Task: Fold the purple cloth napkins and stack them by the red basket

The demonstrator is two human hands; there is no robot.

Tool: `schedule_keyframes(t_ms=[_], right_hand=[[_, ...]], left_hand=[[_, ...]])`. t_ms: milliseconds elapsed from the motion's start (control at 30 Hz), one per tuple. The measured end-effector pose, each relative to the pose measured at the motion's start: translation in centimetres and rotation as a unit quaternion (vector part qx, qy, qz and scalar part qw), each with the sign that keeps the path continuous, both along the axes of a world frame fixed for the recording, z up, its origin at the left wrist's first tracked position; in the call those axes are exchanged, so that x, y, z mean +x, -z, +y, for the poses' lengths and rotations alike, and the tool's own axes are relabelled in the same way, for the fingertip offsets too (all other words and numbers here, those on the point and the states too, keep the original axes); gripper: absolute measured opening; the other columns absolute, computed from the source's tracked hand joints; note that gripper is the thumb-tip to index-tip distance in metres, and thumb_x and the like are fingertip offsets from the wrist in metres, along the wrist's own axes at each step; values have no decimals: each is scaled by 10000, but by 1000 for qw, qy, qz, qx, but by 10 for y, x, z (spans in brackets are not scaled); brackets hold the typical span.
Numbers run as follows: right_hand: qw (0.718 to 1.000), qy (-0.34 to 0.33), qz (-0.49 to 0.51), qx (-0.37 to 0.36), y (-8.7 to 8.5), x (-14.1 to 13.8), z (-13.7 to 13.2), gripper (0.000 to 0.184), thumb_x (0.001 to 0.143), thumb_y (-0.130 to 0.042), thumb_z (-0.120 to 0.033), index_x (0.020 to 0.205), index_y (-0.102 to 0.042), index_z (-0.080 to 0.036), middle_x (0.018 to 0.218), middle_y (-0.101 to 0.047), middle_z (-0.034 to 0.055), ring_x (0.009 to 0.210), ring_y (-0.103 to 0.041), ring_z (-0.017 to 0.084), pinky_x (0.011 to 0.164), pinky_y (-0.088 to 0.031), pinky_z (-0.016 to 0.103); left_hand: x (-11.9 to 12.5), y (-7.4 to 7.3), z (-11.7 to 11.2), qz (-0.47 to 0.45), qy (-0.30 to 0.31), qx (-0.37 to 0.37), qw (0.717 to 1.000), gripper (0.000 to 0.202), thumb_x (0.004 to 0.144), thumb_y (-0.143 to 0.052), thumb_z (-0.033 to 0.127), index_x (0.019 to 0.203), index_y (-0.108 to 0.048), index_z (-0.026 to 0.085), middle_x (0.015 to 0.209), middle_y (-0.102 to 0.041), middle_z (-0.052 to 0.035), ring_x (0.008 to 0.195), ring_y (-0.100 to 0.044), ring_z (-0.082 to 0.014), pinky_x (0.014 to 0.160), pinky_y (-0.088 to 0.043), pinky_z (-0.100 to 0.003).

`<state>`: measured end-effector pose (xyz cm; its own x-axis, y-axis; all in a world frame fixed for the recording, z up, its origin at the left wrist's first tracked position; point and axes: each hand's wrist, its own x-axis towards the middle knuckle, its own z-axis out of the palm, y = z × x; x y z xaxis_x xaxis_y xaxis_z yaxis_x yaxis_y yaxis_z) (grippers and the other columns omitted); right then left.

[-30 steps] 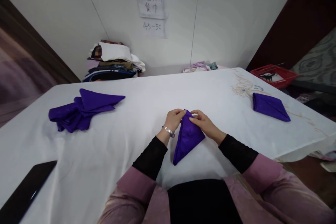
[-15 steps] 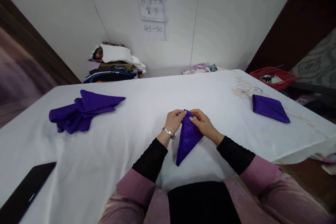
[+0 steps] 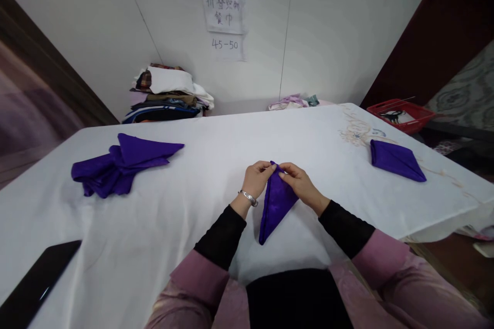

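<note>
Between my hands is a purple cloth napkin (image 3: pixel 276 205), folded into a narrow triangular shape with one point toward me. My left hand (image 3: pixel 258 177), with a silver bracelet at the wrist, pinches its far tip from the left. Close beside it, my right hand (image 3: pixel 299 181) grips the upper right edge between thumb and fingers. The fingertips partly cover the top of the cloth. A folded purple napkin (image 3: pixel 398 159) lies on the right of the table, and loosely bunched purple napkins (image 3: pixel 127 164) lie on the left.
White cloth covers the table (image 3: pixel 216 149). A dark flat device (image 3: pixel 38 282) lies at the near left. Stacked clothes (image 3: pixel 170 92) stand at the back left, pink fabric (image 3: pixel 290 102) at the back. A red basket (image 3: pixel 415 124) is beyond the right edge. Paper signs (image 3: pixel 225 15) hang on the wall.
Almost nothing differs. My left thumb has shifted very slightly at the napkin's tip; both hands keep hold of it in the same place.
</note>
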<state>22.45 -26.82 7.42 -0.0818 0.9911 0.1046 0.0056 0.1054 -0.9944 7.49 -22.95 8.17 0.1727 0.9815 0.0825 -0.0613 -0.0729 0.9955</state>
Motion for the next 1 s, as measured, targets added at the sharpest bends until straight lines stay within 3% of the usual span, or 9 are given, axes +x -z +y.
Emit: schedule_keyframes(t_ms=[300,533,667,1000], right_hand=[[999,5,25,-22,-3,-1,-1,200,750,-640,-342,925,-625,-247,923,-638,2,797,-565,161,754,-448,319],[994,5,97,-54,-5,-4,-1,409,711,-690,-326,1096,-572,-259,962,-664,12,779,-594,150,690,-463,287],[993,2,91,-68,-4,-3,0,300,721,-691,-337,1003,-654,-243,958,-683,14,824,-600,157,746,-456,292],[993,8,50,-106,-5,-3,0,236,706,-696,-408,796,-680,-190,678,-617,-31,573,-489,96,558,-365,243]], left_hand=[[-1,-2,0,25,7,47,999,210,698,-670,386,638,-655,185,617,-579,15,608,-501,-119,586,-389,-255],[-1,-2,-1,38,-1,64,997,261,723,-639,416,649,-628,166,581,-544,30,579,-464,-106,578,-367,-244],[-1,-3,-2,38,-10,60,997,257,721,-636,409,644,-624,165,586,-563,29,586,-485,-108,586,-379,-242],[1,-1,0,2,-33,50,998,167,684,-666,299,691,-557,172,618,-560,38,570,-508,-92,566,-391,-224]])
